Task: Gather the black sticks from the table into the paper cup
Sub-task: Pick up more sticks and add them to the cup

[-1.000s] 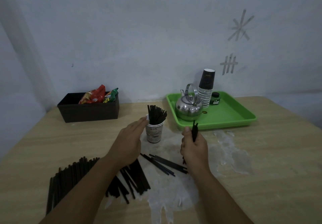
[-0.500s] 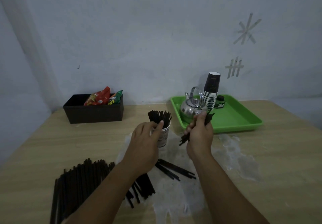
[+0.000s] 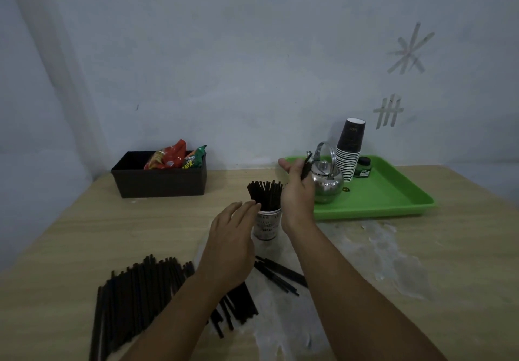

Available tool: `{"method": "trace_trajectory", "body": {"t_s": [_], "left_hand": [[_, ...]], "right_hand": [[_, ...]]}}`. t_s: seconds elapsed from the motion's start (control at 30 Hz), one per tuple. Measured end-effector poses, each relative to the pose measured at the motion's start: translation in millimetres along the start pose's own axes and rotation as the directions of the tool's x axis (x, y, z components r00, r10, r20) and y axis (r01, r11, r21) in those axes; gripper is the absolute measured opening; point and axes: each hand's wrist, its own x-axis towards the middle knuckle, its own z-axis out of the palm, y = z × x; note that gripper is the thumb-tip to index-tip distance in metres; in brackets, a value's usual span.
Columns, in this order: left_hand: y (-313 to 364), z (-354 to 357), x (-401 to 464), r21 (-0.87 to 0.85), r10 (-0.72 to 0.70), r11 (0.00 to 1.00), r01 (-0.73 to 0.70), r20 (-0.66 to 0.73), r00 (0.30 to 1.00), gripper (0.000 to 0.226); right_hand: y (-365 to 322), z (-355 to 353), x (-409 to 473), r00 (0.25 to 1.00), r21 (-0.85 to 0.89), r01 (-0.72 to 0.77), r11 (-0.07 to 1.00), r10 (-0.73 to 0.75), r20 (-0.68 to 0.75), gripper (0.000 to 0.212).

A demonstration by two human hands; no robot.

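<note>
A white printed paper cup (image 3: 266, 224) stands mid-table with several black sticks (image 3: 265, 195) upright in it. My left hand (image 3: 231, 245) is beside the cup on its left, fingers straight, fingertips touching the sticks in it. Just right of the cup and above it, my right hand (image 3: 297, 192) grips a small bunch of black sticks (image 3: 306, 168). A large pile of black sticks (image 3: 140, 301) lies at the near left. A few more sticks (image 3: 280, 275) lie between my forearms.
A green tray (image 3: 393, 197) at the back right carries a steel kettle (image 3: 327, 182), a stack of dark paper cups (image 3: 349, 152) and a small green jar (image 3: 363, 167). A dark brown box (image 3: 160, 181) with snack packets stands at the back left. White patches mark the tabletop.
My right hand has lifted its bunch of sticks up and to the left, towards the cup. My left hand has stayed at the cup's left side.
</note>
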Motion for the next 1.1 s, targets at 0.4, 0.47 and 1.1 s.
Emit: {"method": "trace_trajectory", "body": {"t_s": [0.4,0.47,1.1], "left_hand": [[-9.4,1.6,-1.1,-0.003,0.001,1.0,-0.001,0.029,1.0,0.064],[-10.1,1.1,-1.0,-0.005,0.0,1.0,0.0,0.037,0.999,0.065],[-18.4,-35.4,-74.5,0.007,-0.251,0.968,0.251,-0.03,0.967,0.026]], "right_hand": [[26.1,-24.3,-13.6,0.96,-0.351,-0.05,0.935,0.142,0.243,0.051],[22.6,-30.2,-14.7,0.954,-0.35,-0.066,0.934,0.162,0.251,0.069],[14.7,-100.1,-103.9,0.891,-0.909,0.387,0.155,0.192,0.412,0.058]]}}
